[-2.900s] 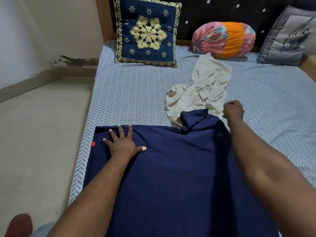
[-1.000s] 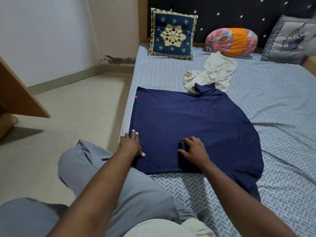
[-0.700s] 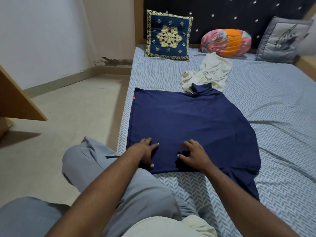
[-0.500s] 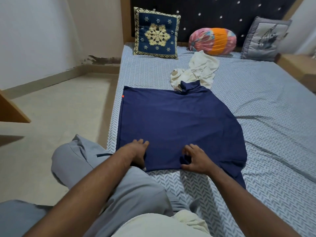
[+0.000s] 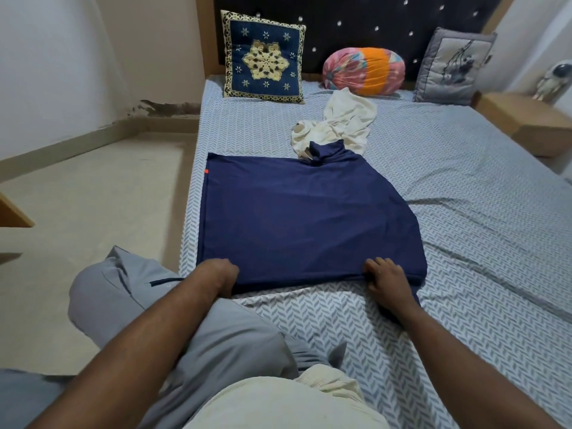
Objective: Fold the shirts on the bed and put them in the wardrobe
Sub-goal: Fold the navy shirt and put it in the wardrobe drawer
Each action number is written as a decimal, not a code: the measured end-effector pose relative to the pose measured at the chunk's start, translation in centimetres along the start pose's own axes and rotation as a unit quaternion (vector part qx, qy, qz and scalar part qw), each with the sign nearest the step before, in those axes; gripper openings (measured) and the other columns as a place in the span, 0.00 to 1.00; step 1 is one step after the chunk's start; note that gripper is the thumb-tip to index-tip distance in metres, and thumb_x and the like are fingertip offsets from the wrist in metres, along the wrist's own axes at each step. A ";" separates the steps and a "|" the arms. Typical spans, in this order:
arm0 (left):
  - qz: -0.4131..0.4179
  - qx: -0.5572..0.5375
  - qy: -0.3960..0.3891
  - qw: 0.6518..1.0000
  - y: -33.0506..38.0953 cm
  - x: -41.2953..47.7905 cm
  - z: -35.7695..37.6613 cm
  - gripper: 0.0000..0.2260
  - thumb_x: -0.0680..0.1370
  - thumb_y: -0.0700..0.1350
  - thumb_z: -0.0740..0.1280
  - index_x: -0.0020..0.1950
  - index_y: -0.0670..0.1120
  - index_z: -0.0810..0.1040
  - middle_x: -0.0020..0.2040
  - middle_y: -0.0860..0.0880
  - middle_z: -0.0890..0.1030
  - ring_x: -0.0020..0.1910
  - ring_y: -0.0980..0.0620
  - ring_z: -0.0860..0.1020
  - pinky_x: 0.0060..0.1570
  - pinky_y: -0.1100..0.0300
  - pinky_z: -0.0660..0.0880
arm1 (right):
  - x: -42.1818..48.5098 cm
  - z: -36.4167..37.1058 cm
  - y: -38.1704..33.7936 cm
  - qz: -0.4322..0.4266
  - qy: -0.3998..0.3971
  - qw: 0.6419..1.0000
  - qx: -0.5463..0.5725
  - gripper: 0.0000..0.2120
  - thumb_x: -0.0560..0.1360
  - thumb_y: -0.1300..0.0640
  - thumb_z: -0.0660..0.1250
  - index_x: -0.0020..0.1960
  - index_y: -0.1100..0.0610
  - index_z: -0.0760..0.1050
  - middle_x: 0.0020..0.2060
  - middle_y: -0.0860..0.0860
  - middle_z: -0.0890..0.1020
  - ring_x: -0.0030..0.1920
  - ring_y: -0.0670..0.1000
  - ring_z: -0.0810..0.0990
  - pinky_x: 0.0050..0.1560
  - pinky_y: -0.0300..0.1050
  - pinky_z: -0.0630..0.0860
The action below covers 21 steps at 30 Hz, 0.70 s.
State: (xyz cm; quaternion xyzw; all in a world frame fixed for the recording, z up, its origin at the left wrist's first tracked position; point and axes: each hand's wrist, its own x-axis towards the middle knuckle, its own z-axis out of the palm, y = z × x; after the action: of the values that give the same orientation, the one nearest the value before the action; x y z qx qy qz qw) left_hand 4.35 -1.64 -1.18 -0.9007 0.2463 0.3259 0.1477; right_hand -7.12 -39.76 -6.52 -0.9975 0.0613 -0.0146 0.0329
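A navy blue shirt [image 5: 303,212] lies flat on the bed [image 5: 464,187], partly folded, with its collar end pointing at the headboard. My left hand [image 5: 218,275] grips the shirt's near left corner, its fingers tucked under the hem. At the near right corner my right hand [image 5: 385,275] grips the hem, fingers curled over the cloth. A crumpled cream shirt [image 5: 342,126] lies just beyond the navy one, touching its collar.
A blue embroidered cushion [image 5: 263,61], a pink and orange bolster [image 5: 363,71] and a grey pillow [image 5: 453,72] lean against the dark headboard. A wooden bedside table [image 5: 526,119] stands on the right. The floor [image 5: 93,196] lies left of the bed. My bent knee [image 5: 123,298] rests at the bed's edge.
Both hands moved down to the shirt's near hem and spread apart to its two corners. My left fingers went under the cloth. The view pulled back from the bed.
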 end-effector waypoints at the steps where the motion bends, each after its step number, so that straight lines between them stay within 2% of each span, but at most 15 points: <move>1: -0.006 -0.010 0.005 1.000 -0.2 0.0 0.0 0.23 0.73 0.51 0.69 0.67 0.44 0.74 0.64 0.44 0.76 0.60 0.44 0.77 0.58 0.53 0.76 | 0.1 -0.1 0.1 0.004 -0.002 1.000 0.011 0.09 0.66 0.60 0.69 0.44 0.52 0.72 0.39 0.49 0.74 0.43 0.57 0.75 0.39 0.48 0.64; 4: -0.028 -0.042 0.016 0.999 -1.0 0.1 0.0 0.20 0.73 0.49 0.67 0.63 0.43 0.76 0.62 0.44 0.78 0.58 0.44 0.78 0.57 0.54 0.76 | 0.8 -0.7 0.3 0.024 -0.016 0.998 0.050 0.05 0.66 0.53 0.65 0.41 0.52 0.76 0.37 0.49 0.78 0.43 0.56 0.78 0.44 0.49 0.70; 8: -0.052 -0.154 0.057 0.985 -2.9 0.5 -0.6 0.13 0.71 0.47 0.64 0.54 0.46 0.78 0.57 0.44 0.80 0.54 0.44 0.79 0.54 0.56 0.76 | 3.1 -1.9 0.7 0.070 -0.027 0.985 0.153 0.09 0.70 0.52 0.65 0.34 0.54 0.69 0.30 0.48 0.76 0.36 0.55 0.77 0.41 0.50 0.72; 11: -0.073 -0.309 0.126 0.940 -4.9 1.7 -1.0 0.03 0.72 0.46 0.66 0.44 0.49 0.76 0.52 0.44 0.81 0.51 0.44 0.78 0.48 0.60 0.73 | 6.0 -2.9 0.9 0.087 -0.014 0.979 0.185 0.09 0.73 0.56 0.67 0.35 0.55 0.70 0.32 0.50 0.79 0.36 0.54 0.78 0.39 0.50 0.74; 14: -0.102 -0.424 0.201 0.877 -6.6 3.6 -1.8 0.04 0.73 0.40 0.66 0.46 0.47 0.79 0.50 0.43 0.82 0.51 0.44 0.78 0.45 0.62 0.69 | 9.4 -3.7 0.8 0.093 0.000 0.978 0.187 0.09 0.74 0.56 0.66 0.35 0.55 0.71 0.32 0.50 0.79 0.37 0.53 0.78 0.40 0.49 0.74; 18: -0.131 -0.499 0.270 0.813 -8.5 6.4 -3.2 0.06 0.74 0.37 0.66 0.47 0.45 0.81 0.50 0.43 0.83 0.53 0.43 0.79 0.48 0.58 0.71 | 14.5 -3.7 0.6 0.098 -0.020 0.980 0.173 0.10 0.73 0.55 0.64 0.34 0.53 0.71 0.33 0.47 0.78 0.40 0.53 0.79 0.40 0.48 0.74; 21: -0.169 -0.503 0.289 0.797 -9.5 8.6 -4.0 0.06 0.75 0.40 0.67 0.50 0.46 0.82 0.51 0.41 0.83 0.54 0.40 0.79 0.52 0.54 0.74 | 17.7 -3.3 0.4 0.115 -0.035 0.978 0.168 0.08 0.73 0.54 0.63 0.37 0.55 0.74 0.35 0.48 0.79 0.41 0.53 0.79 0.40 0.47 0.75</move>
State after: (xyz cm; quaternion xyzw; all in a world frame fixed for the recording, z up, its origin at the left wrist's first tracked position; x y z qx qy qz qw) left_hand 17.27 1.59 -2.84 -0.9279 -0.0769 0.0987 -0.3512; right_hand 10.26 -42.55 -2.81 -0.9639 0.1707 0.0138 0.2040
